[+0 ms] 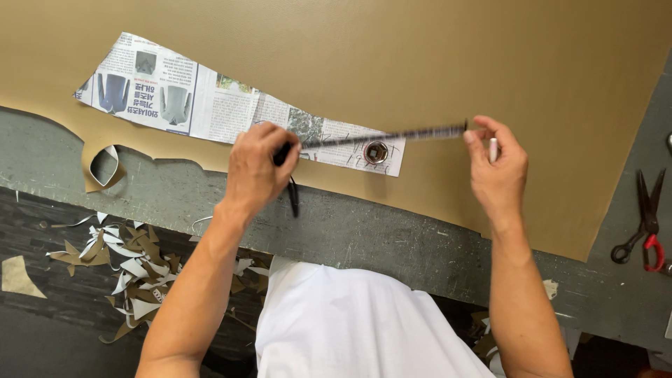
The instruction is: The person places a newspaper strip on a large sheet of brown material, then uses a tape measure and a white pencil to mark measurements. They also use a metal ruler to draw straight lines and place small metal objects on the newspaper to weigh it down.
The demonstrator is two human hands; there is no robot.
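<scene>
A dark measuring tape (385, 136) is stretched taut between my two hands above the table. My left hand (255, 168) grips one end, with a loose black tail of tape hanging below the fist. My right hand (497, 164) pinches the other end and also holds a small white marker. Under the tape lies a long tapered newspaper pattern (210, 105) on a tan sheet of material (392, 56). A small round metal weight (376, 152) sits on the pattern's narrow right end.
Black scissors with a red grip (645, 220) lie at the right on the grey table edge (364, 238). Several tan and white offcuts (122, 262) litter the dark floor at lower left. The tan sheet's near edge is cut ragged.
</scene>
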